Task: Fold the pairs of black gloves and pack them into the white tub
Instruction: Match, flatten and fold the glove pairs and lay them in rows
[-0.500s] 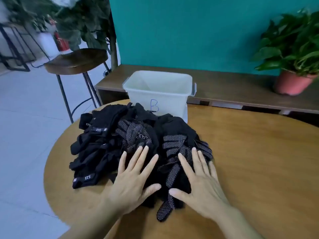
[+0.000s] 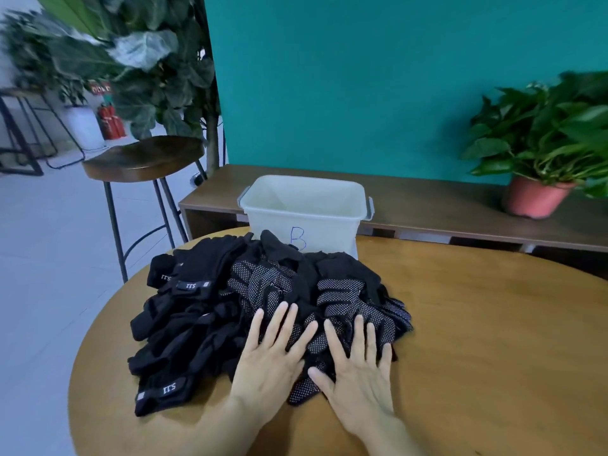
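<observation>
left hand [image 2: 269, 360] and right hand [image 2: 358, 373] side by side, palms down, fingers straight and spread, pressing on the near edge of a heap of black gloves [image 2: 204, 324], gripping nothing. heap loose on a round wooden table [image 2: 477, 340], far side touching the white tub [image 2: 329, 232] marked with a blue "b", at the table's far edge. behind, a stool [image 2: 144, 158], a low bench [image 2: 427, 205] and a potted plant [image 2: 539, 195].
</observation>
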The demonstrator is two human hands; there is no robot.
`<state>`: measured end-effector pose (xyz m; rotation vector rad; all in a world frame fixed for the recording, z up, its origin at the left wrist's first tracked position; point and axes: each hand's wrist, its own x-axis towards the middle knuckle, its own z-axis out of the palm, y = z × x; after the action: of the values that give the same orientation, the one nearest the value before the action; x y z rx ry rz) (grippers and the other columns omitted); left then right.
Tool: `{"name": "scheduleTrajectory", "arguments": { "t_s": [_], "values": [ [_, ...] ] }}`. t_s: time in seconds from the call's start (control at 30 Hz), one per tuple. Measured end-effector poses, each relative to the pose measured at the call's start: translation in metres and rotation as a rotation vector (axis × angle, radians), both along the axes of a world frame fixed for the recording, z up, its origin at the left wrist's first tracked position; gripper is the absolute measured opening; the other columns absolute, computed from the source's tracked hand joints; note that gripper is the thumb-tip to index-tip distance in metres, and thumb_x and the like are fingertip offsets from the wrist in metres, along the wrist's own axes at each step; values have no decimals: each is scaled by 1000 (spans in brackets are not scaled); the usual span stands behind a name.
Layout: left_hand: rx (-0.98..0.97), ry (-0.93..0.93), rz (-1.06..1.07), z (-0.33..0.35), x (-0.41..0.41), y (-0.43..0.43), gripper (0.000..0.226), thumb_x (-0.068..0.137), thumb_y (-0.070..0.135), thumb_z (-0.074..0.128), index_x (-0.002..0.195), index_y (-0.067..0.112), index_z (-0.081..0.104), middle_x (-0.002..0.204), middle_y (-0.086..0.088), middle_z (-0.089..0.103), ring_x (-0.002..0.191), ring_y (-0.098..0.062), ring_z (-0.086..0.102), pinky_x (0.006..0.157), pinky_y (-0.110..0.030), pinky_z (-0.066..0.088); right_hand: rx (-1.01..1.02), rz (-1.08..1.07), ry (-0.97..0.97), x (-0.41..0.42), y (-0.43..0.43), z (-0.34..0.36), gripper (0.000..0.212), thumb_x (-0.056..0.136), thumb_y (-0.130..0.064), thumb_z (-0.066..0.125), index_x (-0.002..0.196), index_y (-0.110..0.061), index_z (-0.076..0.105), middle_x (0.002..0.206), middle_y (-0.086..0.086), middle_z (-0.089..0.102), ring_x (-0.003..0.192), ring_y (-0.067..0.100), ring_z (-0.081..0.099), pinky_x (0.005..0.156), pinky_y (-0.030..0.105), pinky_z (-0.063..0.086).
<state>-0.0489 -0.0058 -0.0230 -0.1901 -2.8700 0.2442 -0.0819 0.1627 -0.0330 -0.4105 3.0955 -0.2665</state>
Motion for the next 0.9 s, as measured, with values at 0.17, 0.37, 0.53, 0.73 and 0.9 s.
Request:
{"name": "scheduleTrajectory", "arguments": {
  "t_s": [0.17, 0.37, 0.53, 0.73, 0.9],
  "values": [
    [81, 30, 51, -5, -31, -3, 75, 78, 36, 74, 147, 27, 45, 151, -18, 45, 144, -33, 33, 116, -61, 15, -28, -3, 20, -32, -15, -3, 68, 90, -69, 25, 145, -33, 44, 143, 27, 48, 130, 41, 40, 96, 58, 27],
    [153, -88, 163, -3, -55, 5, 90, 65, 32, 87, 146, 28, 48, 151, -20, 43, 144, -35, 35, 113, -64, 16, -33, -3, 9, -56, -28, 1, 69, 80, -61, 35, 142, -33, 48, 137, 28, 51, 118, 41, 52, 89, 55, 31],
    [70, -114, 261, 18, -63, 15, 69, 106, 35, 31, 155, 32, -17, 164, -12, -20, 150, -31, -23, 111, -60, -19, -46, -28, 29, -66, -37, 1, 69, 79, -57, 52, 142, -34, 40, 134, 29, 53, 115, 40, 53, 88, 54, 31],
    [344, 11, 82, 30, -38, 22, 73, 78, 33, 38, 150, 22, 40, 158, -13, 34, 148, -31, 29, 114, -57, 6, 25, 45, -63, -63, -29, 18, 83, 99, -48, 42, 148, -42, -25, 160, 19, -19, 149, 33, -5, 114, 51, 9],
    [130, -48, -116, 3, -18, 22, 60, 91, 32, 38, 151, 24, 40, 154, -3, 45, 146, -23, 34, 116, -53, 12, -164, 216, -165, -55, 3, 27, 89, 94, -43, 50, 150, -46, -19, 160, 8, -27, 150, 24, -15, 120, 45, -6]
  ]
}}
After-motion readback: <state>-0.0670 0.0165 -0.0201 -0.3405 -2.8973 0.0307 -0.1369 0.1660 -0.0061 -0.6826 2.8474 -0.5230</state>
